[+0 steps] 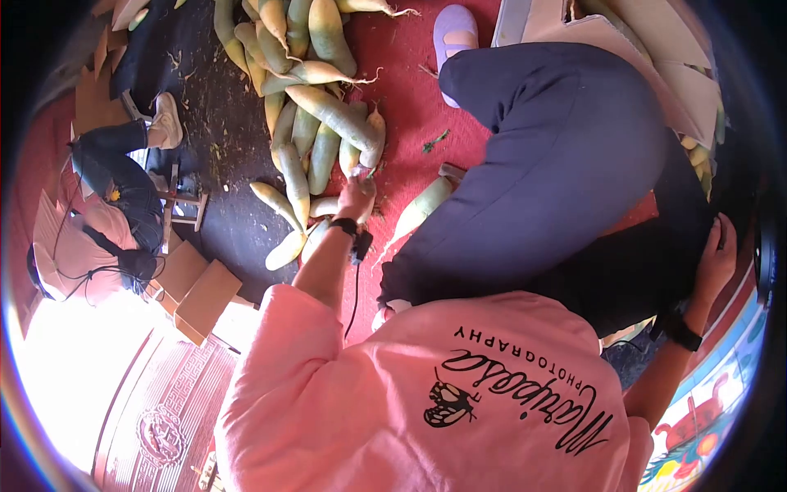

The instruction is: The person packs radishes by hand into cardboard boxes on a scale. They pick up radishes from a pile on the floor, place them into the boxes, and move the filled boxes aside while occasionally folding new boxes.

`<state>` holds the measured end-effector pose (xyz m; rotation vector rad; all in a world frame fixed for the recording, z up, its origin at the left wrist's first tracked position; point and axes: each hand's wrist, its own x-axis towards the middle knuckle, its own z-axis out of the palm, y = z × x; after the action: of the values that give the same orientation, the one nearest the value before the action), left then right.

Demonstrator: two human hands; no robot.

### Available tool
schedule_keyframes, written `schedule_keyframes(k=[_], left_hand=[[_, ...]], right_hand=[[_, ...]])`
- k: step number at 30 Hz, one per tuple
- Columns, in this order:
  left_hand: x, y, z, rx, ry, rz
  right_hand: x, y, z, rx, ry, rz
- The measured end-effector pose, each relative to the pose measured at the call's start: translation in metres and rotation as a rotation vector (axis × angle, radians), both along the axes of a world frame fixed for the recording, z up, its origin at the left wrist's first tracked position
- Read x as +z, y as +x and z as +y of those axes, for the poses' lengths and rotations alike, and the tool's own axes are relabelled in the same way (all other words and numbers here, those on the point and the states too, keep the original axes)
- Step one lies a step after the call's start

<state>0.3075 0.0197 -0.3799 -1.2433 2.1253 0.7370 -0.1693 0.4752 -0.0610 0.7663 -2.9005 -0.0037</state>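
My left hand (357,199) is at the near end of a heap of long green-and-white radishes (324,156). Its fingers are closed at the pale lower end of one radish (350,157), though the exact grip is small and partly hidden. Just below it, several more radishes (287,251) lie by the wrist, which wears a black strapped device (358,243) with a cable. At the far right, my right hand (716,261) rests against the dark trousers with its fingers apart, holding nothing I can see. Another radish (426,205) lies beside my leg.
A red cloth (410,107) and a dark ground sheet (221,164) cover the floor. An open cardboard box (631,61) stands at upper right. On the left, another person (102,221) sits near a small stool (187,207) and cardboard boxes (205,299).
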Motion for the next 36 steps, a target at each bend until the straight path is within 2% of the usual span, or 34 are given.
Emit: schedule_keyframes(k=[2, 3, 4, 6, 7, 8, 9, 10, 12, 14, 17, 19, 20, 22, 24, 26, 27, 28, 30, 32, 33, 35, 36], left_hand=[[0.02, -0.006, -0.012, 0.045, -0.073, 0.027], [0.01, 0.004, -0.009, 0.076, -0.244, 0.209], [0.015, -0.002, -0.004, 0.044, -0.385, 0.265], [0.049, -0.025, 0.028, -0.152, -0.381, 0.086], [0.038, -0.021, 0.044, -0.21, -0.267, 0.063], [0.0, 0.002, 0.067, -0.415, -0.342, 0.247], [0.026, -0.022, 0.077, -0.431, -0.089, 0.154], [0.033, -0.037, 0.084, -0.433, 0.056, 0.075], [0.008, -0.049, 0.099, -0.219, 0.275, 0.012], [0.005, -0.062, 0.1, -0.174, 0.255, 0.017], [0.002, -0.081, 0.102, -0.25, 0.258, -0.109], [-0.017, -0.077, 0.106, -0.461, 0.291, -0.048], [-0.043, -0.064, 0.111, -0.471, 0.29, -0.042], [-0.097, -0.036, 0.119, -0.076, 0.436, 0.057], [-0.073, -0.055, 0.117, -0.131, 0.39, 0.036], [-0.048, -0.083, 0.108, -0.356, 0.253, -0.103], [-0.024, -0.095, 0.101, -0.297, 0.273, -0.191], [-0.019, -0.092, 0.1, -0.304, 0.275, -0.174], [-0.015, -0.082, 0.096, -0.464, 0.143, -0.078], [-0.122, -0.025, 0.118, -0.414, -0.029, -0.028], [-0.144, -0.017, 0.121, -0.428, -0.032, -0.003], [-0.175, -0.012, 0.125, -0.354, 0.103, -0.205], [-0.192, -0.005, 0.124, -0.375, 0.11, -0.176]], right_hand=[[0.001, 0.0, -0.004, 0.012, 0.007, 0.003], [0.0, -0.001, -0.002, 0.002, 0.024, 0.007], [0.001, -0.003, -0.002, -0.011, 0.042, 0.012], [0.004, -0.005, -0.003, -0.005, 0.034, 0.012], [0.005, -0.004, -0.003, -0.001, 0.03, 0.007], [0.005, -0.002, -0.004, -0.008, 0.035, 0.002], [0.005, 0.0, -0.006, -0.011, 0.033, -0.002], [0.005, 0.001, -0.005, -0.012, 0.032, -0.002], [0.002, -0.001, 0.003, -0.043, 0.022, -0.023], [0.001, -0.002, 0.005, -0.065, 0.0, -0.038], [0.003, 0.007, -0.005, -0.092, -0.014, -0.029], [0.004, 0.012, -0.01, -0.111, -0.022, -0.036], [0.005, 0.013, -0.009, -0.122, -0.031, -0.047], [0.004, 0.012, -0.005, -0.146, -0.044, -0.05], [0.002, 0.013, -0.002, -0.17, -0.056, -0.051], [0.003, 0.014, -0.002, -0.135, -0.053, -0.037], [0.007, 0.017, -0.01, -0.113, -0.058, -0.025], [0.013, 0.023, -0.024, -0.171, -0.09, -0.051], [0.01, 0.023, -0.021, -0.146, -0.084, -0.04], [0.01, 0.023, -0.023, -0.156, -0.102, -0.03], [0.011, 0.024, -0.026, -0.161, -0.115, -0.039], [0.015, 0.025, -0.035, -0.181, -0.105, -0.033], [0.018, 0.025, -0.04, -0.186, -0.095, -0.052]])
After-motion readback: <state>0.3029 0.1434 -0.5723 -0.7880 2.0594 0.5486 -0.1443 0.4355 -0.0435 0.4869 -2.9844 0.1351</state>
